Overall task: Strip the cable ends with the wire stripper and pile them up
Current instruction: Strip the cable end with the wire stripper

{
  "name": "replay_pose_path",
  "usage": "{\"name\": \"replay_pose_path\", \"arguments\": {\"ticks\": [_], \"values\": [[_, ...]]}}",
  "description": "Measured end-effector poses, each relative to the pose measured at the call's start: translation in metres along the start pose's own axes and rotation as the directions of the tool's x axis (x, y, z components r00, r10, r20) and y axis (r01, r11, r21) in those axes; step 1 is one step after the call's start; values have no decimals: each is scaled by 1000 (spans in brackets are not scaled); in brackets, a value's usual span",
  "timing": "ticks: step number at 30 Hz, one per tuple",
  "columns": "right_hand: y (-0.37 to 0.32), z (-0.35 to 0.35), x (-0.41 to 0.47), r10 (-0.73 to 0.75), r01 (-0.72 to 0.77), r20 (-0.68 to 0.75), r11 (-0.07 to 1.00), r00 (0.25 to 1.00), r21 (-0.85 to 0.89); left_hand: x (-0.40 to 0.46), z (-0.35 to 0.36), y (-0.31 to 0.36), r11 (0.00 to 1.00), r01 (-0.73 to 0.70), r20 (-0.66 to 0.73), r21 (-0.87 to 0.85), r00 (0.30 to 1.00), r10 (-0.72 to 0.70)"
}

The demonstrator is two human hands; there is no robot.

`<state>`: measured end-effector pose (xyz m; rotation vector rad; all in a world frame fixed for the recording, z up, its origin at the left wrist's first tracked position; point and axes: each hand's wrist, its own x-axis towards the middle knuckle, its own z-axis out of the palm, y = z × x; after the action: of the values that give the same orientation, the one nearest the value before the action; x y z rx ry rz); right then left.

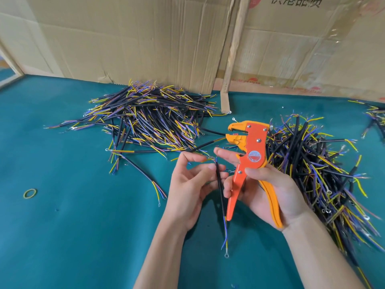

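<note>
Here we hold an orange-and-yellow plastic wire stripper (249, 163) upright in our right hand (268, 188), thumb laid across the front of its body just below the round red label and the fingers curled round the orange handle from behind, while the yellow handle lies against the palm. Its beak-shaped jaws stand slightly apart and point to the left, toward the far pile. Our left hand (191, 184) pinches one short black-sheathed cable (219, 192) near its upper end, fingers bent around it; the cable hangs almost straight down between the two hands, just beside the orange handle, and its lower end fans into thin blue and yellow cores, one tipped with a small metal ring terminal. At the cable's top end the cores sit between our left fingertips and the right index finger — whether they are already bared we cannot tell.

Everything rests on a teal felt-covered table (73, 226). To the far left lies a wide heap of black cables with yellow, blue and purple ends (145, 119), and close on the right a thicker heap of the same cables (318, 170) runs toward the near edge. A yellow rubber band (30, 193) lies alone at the left. Flattened brown cardboard sheets (135, 38) stand along the far side.
</note>
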<state>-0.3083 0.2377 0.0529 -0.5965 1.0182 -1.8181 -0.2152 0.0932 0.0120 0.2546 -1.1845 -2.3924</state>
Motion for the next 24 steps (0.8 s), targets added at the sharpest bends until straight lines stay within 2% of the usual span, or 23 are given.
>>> {"name": "replay_pose_path", "arguments": {"ticks": [3,8,14,18,20,24], "values": [[-1,2,0,-22,22,11,1000,1000,-2,0,1,-2,1000,-7,13,4,1000,7],[-4,3,-1,-40,40,50,999,998,-15,0,2,0,999,-10,-101,51,995,15],[-2,-2,-2,-35,32,-73,999,997,-44,0,5,-2,970,-65,-241,233,963,123],[-1,-1,-1,-51,38,-147,995,988,-88,-1,6,-4,905,-112,-285,411,927,244],[-3,-1,-1,-84,68,-173,993,981,-95,-1,7,-5,840,-130,-315,527,888,335],[-4,0,-2,-88,75,-136,992,987,-105,-3,8,-8,708,-149,-308,690,826,473]]}}
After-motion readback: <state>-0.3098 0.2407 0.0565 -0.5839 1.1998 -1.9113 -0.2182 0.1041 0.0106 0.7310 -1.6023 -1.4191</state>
